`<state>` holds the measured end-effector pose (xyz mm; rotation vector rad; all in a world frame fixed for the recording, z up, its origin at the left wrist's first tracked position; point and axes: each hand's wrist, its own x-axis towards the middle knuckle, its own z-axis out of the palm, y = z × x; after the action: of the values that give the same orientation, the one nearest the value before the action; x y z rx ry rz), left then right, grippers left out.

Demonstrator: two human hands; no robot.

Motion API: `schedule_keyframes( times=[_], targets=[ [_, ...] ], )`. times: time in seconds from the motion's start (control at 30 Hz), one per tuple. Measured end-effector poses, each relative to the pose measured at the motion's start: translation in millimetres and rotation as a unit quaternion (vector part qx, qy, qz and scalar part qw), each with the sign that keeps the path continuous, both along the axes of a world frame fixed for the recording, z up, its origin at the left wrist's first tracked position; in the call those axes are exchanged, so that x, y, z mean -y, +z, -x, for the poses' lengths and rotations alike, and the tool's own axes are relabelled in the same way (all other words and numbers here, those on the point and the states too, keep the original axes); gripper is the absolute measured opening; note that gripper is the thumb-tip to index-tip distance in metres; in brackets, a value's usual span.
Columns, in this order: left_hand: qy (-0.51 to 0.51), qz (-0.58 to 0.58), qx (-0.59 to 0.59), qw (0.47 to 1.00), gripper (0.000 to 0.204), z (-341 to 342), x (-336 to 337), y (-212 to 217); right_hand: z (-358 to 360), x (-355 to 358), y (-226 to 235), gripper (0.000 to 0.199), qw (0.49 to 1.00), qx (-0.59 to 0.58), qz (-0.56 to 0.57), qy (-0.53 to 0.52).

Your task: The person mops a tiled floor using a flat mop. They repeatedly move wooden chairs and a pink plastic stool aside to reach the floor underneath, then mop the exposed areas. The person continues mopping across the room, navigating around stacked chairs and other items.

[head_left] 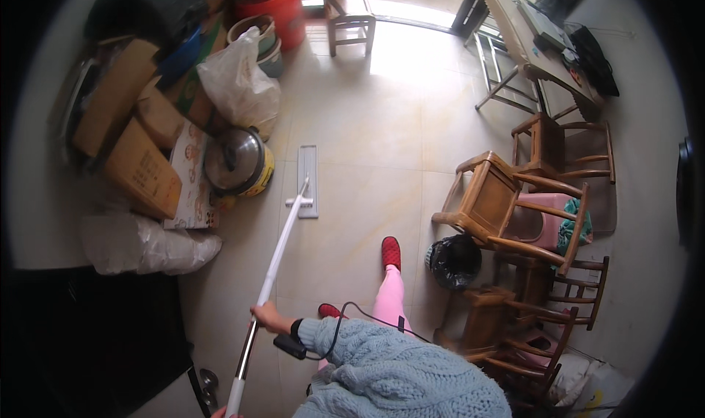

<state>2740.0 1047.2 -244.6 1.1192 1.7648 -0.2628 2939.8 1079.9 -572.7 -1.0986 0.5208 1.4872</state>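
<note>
At nine o'clock, boxes (139, 165), a lidded pot (236, 161) and a white bag (147, 245) crowd the flat mop head (308, 179), so short strokes suit. Left hand (220, 413), grip hidden, steadies the mop pole (275, 260); right hand (268, 317) wraps it, fingers clamped. Toward three o'clock, stacked chairs (507, 205) and a bin (453, 260) call for care.

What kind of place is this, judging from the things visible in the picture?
Probably a room in a home, used partly for storage: a tiled floor, stacked wooden chairs, cardboard boxes and a cooking pot. The right hand holds a flat mop.
</note>
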Motion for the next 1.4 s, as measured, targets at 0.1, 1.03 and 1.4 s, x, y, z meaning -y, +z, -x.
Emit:
schedule_keyframes(
  times=[0.1,1.03,1.4],
  targets=[
    [-0.130,0.043,0.085,0.987,0.039,-151.2,2.7,-48.7,-145.9,6.3,-41.8,0.015,0.995,0.026,0.007,-0.100],
    [-0.455,0.229,0.081,0.857,0.046,-661.9,123.6,-88.1,-604.0,303.4,-76.4,0.023,0.887,0.088,0.082,-0.447],
    [-0.609,0.259,0.076,0.746,0.056,-825.4,109.5,-181.0,-760.4,358.5,-148.5,0.038,0.865,0.213,0.274,-0.363]
  ],
)
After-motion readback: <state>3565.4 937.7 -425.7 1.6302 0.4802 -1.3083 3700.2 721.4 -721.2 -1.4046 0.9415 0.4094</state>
